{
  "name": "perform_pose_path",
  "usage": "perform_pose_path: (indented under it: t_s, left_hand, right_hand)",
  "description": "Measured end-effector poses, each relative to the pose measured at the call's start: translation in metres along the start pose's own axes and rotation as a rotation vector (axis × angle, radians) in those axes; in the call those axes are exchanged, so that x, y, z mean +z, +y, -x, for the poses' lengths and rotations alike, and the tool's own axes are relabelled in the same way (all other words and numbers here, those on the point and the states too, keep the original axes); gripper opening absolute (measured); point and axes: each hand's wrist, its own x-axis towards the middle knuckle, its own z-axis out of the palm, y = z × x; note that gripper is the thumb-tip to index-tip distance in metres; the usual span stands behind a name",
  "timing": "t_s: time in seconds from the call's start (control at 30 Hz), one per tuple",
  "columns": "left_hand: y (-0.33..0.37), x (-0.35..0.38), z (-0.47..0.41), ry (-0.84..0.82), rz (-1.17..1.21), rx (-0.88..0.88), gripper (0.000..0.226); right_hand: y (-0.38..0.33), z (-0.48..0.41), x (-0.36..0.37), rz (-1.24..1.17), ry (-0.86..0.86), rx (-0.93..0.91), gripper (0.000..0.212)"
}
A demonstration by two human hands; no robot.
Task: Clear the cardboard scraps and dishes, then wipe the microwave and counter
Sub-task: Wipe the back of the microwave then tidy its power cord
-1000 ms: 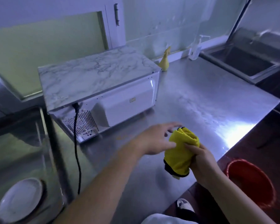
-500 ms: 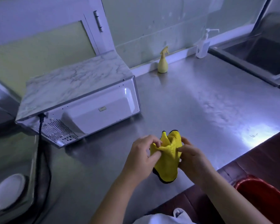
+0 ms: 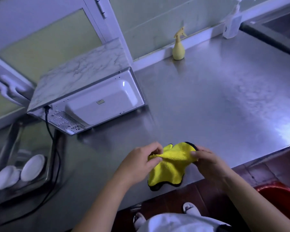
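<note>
At the bottom of the frame my slippered feet (image 3: 191, 209) stand on the dark floor, with a red bucket (image 3: 283, 201) at the lower right edge. Just above them, in the lower middle, both my hands hold a yellow cloth (image 3: 171, 166) with a dark trim. My left hand (image 3: 137, 162) pinches one bunched edge of it between thumb and curled fingers. My right hand (image 3: 208, 162) pinches the opposite edge, thumb on top. The cloth is stretched between them and its lower part hangs over the front edge of the steel counter (image 3: 208, 106).

At the lower left, white dishes (image 3: 32, 167) lean on edge in a steel rack beside the counter. A black power cord (image 3: 49, 124) runs down past them from the microwave (image 3: 90, 91). The microwave sits on the counter at centre left, its white back panel and vents turned toward me, its top marble-patterned.

Farther back, against the wall in the upper middle, stands a yellow spray bottle (image 3: 178, 51). A white pump dispenser (image 3: 231, 25) is at the upper right, next to the rim of a sink (image 3: 283, 22).
</note>
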Motion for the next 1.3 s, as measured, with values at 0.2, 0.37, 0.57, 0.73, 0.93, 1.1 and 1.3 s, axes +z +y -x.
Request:
perform_pose_path:
  t_s: [0.2,0.37,0.57,0.73,0.93,1.1,1.3]
  left_hand:
    - [-0.014,0.007,0.009,-0.046,-0.031,-0.074,0.015]
    - [-0.029,0.016,0.023,0.016,0.062,-0.168,0.016]
    - [-0.037,0.025,0.031,-0.28,-0.072,-0.173,0.047]
    - [-0.053,0.043,0.018,-0.189,-0.129,-0.165,0.049]
    - [-0.082,0.073,0.019,-0.048,-0.022,-0.35,0.01]
    - [-0.077,0.101,0.021,-0.062,0.346,-0.48,0.053]
    - [-0.037,0.141,-0.005,-0.021,0.552,-0.38,0.091]
  right_hand:
    - [-0.016,0.005,-0.014,0.316,0.027,-0.137,0.019]
    - [-0.023,0.009,-0.003,0.382,-0.115,-0.12,0.011]
    - [-0.048,0.008,0.023,0.466,-0.151,-0.228,0.017]
    - [-0.083,0.008,0.043,0.482,-0.178,-0.35,0.026]
    - [-0.121,0.017,0.035,0.443,-0.191,-0.284,0.034]
    - [-0.12,0.026,0.011,0.523,-0.031,-0.27,0.033]
    - [-0.114,0.038,0.011,0.478,-0.051,-0.327,0.037]
